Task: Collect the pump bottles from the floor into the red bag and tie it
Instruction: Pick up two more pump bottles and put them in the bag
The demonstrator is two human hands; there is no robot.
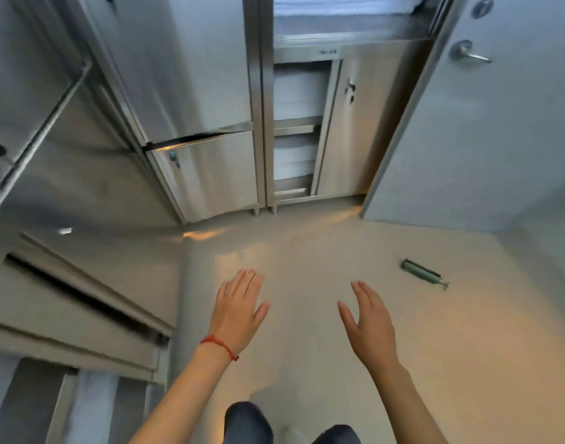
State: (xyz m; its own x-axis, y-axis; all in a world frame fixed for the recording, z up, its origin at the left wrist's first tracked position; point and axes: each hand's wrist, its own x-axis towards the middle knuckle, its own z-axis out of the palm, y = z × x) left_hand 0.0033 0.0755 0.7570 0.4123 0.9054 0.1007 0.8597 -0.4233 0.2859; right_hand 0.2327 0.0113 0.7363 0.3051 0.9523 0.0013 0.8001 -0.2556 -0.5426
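One dark green pump bottle (424, 273) lies on its side on the pale floor at the right, its pump head pointing right. My left hand (238, 307), with a red string on its wrist, is held out over the floor with straight fingers and holds nothing. My right hand (369, 322) is likewise spread and empty, to the left of the bottle and apart from it. No red bag shows in this view.
Steel cabinets (210, 168) stand ahead, one with shelves showing behind an open door (348, 123). A grey room door (486, 129) with a lever handle stands at the right. A steel counter edge (82, 302) runs along the left. My knees show at the bottom.
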